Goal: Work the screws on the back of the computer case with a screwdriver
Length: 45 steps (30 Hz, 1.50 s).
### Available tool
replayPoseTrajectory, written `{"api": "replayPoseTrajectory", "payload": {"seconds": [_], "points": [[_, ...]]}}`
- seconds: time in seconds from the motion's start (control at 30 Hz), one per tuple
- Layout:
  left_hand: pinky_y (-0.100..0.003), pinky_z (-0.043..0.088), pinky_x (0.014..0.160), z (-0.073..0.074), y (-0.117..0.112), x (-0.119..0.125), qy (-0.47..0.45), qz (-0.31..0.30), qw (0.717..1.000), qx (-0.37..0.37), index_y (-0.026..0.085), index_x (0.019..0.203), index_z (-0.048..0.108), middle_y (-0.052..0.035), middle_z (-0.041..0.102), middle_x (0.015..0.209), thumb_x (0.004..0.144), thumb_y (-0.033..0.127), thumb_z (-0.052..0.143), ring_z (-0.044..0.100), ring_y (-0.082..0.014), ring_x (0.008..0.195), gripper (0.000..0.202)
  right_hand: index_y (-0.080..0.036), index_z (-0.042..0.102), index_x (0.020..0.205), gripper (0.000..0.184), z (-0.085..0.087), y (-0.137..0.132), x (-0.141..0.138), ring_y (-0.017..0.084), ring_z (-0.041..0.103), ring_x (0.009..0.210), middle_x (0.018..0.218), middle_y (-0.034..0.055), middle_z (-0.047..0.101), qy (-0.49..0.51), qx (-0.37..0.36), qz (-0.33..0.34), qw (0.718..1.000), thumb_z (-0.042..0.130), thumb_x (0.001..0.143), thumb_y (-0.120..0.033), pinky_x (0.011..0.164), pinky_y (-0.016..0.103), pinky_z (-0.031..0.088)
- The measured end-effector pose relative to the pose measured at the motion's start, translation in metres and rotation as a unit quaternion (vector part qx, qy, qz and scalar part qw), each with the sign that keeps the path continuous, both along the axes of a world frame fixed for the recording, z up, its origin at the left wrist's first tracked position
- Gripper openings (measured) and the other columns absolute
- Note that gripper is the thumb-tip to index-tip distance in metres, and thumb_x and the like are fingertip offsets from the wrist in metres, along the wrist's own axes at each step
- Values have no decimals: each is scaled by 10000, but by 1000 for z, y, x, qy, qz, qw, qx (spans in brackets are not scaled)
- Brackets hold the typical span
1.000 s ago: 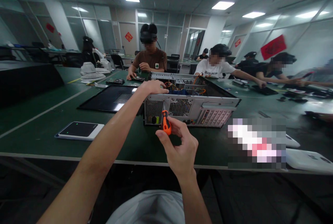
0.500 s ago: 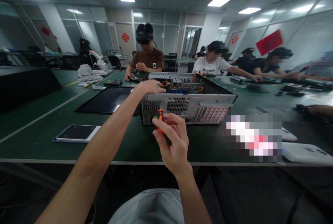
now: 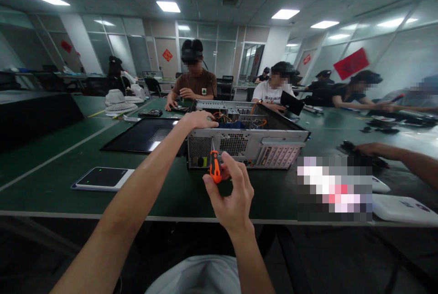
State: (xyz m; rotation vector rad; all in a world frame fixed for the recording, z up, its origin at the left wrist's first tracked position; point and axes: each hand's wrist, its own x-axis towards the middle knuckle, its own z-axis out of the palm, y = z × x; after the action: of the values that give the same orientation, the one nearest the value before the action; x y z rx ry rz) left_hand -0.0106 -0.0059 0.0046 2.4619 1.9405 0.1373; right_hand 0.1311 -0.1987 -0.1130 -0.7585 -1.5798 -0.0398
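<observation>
An open desktop computer case [image 3: 253, 146] lies on its side on the green table [image 3: 51, 180], its perforated rear panel toward me. My left hand [image 3: 196, 119] rests flat on the case's top rear edge, fingers stretched over the rim. My right hand [image 3: 231, 191] pinches the orange and black handle of a small screwdriver [image 3: 215, 166]. The screwdriver's tip points up at the rear panel near the power supply grille. Orange and blue cables show inside the case.
The case's black side panel [image 3: 143, 133] lies flat to the left, a white-edged dark tablet [image 3: 102, 178] nearer me. A white device [image 3: 404, 208] sits at the right edge. Another person's arm [image 3: 400, 157] reaches in from the right. Several people sit across the table.
My right hand turned the screwdriver between its fingers; the handle was covered half a second ago and shows again now. An arm came in from the right. My left hand stayed.
</observation>
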Motion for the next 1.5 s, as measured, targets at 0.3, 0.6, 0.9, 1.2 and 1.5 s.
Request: {"api": "replayPoseTrajectory", "payload": {"seconds": [0.3,0.6,0.9,1.2,1.5], "points": [[-410,462,1094,2,-2,1,5,-6,1000,-7,335,1465,573,-57,576,1518,930,690,475,588,-315,1336,650,-207,642,1300,398,14,-8,0,180,708,873,1097,70,753,-47,-168,51,983,629,973,-435,840,312,576],[-402,465,1094,-2,5,-2,-3,-9,1000,-6,355,1453,578,-46,592,1503,901,729,484,586,-309,1339,674,-162,699,1071,404,12,2,7,139,630,579,725,17,710,-49,-103,-73,991,722,883,-519,601,251,491],[-414,466,1098,-2,4,-3,-8,-3,1000,-5,381,1436,589,-23,606,1488,889,725,496,591,-310,1332,654,-196,619,619,472,40,-2,11,116,512,477,536,-16,607,7,-307,-12,952,714,827,-608,504,239,370],[-406,460,1105,0,-1,-2,-4,-12,1000,-4,328,1463,572,-51,572,1522,910,682,493,586,-308,1338,662,-185,647,825,529,7,17,-21,68,282,412,529,-78,426,305,-458,447,706,682,781,-711,379,208,253],[-393,479,1076,0,0,-2,-6,-8,1000,2,347,1441,590,-34,601,1493,891,703,501,608,-310,1309,661,-273,645,1018,495,6,10,-38,144,343,570,767,4,549,360,-366,470,718,443,947,-719,468,232,402]]}}
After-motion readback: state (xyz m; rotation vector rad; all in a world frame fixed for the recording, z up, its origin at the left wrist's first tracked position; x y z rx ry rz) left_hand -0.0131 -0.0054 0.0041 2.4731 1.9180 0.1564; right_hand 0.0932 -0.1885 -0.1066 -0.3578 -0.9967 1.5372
